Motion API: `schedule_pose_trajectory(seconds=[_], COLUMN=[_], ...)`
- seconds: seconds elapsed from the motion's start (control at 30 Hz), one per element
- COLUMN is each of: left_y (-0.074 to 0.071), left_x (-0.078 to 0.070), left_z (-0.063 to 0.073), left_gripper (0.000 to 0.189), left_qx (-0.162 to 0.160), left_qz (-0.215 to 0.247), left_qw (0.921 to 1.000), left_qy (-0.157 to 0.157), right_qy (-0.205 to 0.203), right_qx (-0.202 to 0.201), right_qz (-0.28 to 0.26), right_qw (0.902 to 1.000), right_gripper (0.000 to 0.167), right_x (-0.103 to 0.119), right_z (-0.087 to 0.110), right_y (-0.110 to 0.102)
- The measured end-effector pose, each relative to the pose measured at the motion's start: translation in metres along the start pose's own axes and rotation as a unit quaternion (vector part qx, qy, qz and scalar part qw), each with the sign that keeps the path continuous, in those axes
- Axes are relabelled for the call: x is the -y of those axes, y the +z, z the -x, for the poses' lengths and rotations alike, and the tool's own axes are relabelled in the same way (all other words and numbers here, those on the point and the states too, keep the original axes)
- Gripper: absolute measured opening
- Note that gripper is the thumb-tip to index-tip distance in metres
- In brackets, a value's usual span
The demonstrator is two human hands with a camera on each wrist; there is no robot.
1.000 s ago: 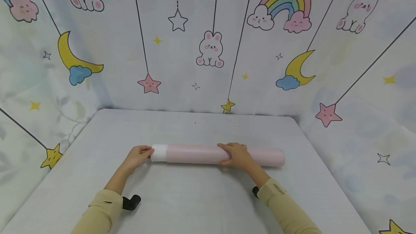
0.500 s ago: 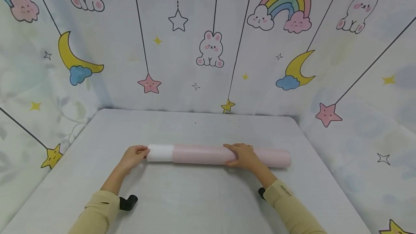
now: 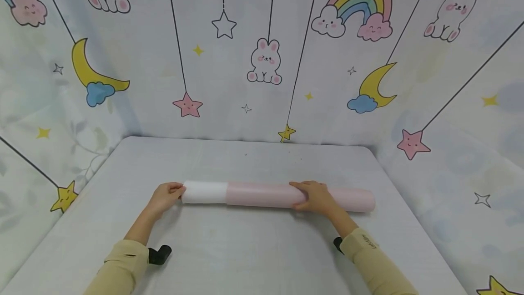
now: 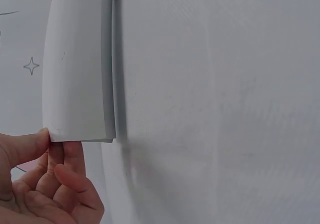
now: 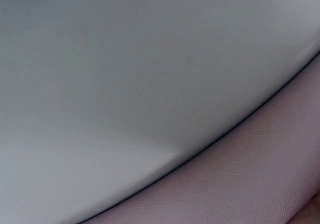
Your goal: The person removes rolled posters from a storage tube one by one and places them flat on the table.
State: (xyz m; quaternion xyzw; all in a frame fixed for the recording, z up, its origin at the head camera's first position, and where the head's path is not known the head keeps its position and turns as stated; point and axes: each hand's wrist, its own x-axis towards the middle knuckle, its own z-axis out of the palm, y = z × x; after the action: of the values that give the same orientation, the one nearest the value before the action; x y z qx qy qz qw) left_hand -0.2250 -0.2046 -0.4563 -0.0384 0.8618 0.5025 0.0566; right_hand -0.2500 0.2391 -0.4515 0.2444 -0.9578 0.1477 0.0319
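Observation:
A pink tube [image 3: 258, 195] lies sideways across the white table, its leathery surface [image 5: 245, 169] close up in the right wrist view. Out of its left end sticks a rolled white sheet [image 3: 204, 192]. My left hand [image 3: 164, 198] pinches the outer end of that sheet. In the left wrist view the left thumb and fingers [image 4: 65, 156] hold the sheet's lower corner, and layered edges show along its side. My right hand [image 3: 314, 197] grips the pink tube right of its middle, thumb on the near side. The inside of the tube is hidden.
The white table [image 3: 245, 249] ends at a back edge against a curtain [image 3: 229, 72] printed with moons, stars and rabbits. Similar cloth hangs on both sides. A black wrist attachment [image 3: 160, 255] protrudes from the left sleeve, with another [image 3: 338, 244] at the right sleeve.
The right hand and pink tube have slid to the right while the left hand has drifted left with the sheet's end. A longer stretch of white now shows outside the tube.

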Motion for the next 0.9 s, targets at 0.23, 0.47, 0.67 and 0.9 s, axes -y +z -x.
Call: schedule_pose_trajectory(seconds=[0.23, 0.47, 0.67, 0.9], left_y=[-0.002, -0.004, -0.003, -0.006], left_x=[0.000, 0.000, 0.000, 0.000], left_z=[0.001, 0.002, 0.001, 0.001], left_gripper=[0.040, 0.041, 0.040, 0.042], left_qx=[-0.001, 0.001, -0.004, -0.008], left_qz=[0.003, 0.001, -0.004, -0.016], left_qw=[1.0000, 1.0000, 1.0000, 0.9998], left_qy=[0.000, 0.007, 0.005, -0.008], right_qy=[0.002, 0.001, 0.008, 0.001], right_qx=[0.006, 0.007, 0.006, 0.006], right_qz=[0.003, 0.002, -0.001, 0.005], right_qw=[1.0000, 1.0000, 1.0000, 1.0000], right_gripper=[0.067, 0.066, 0.066, 0.066], right_x=[-0.006, -0.010, -0.017, -0.017], right_z=[0.003, 0.007, 0.011, 0.010], right_y=[-0.003, -0.007, -0.010, -0.009])
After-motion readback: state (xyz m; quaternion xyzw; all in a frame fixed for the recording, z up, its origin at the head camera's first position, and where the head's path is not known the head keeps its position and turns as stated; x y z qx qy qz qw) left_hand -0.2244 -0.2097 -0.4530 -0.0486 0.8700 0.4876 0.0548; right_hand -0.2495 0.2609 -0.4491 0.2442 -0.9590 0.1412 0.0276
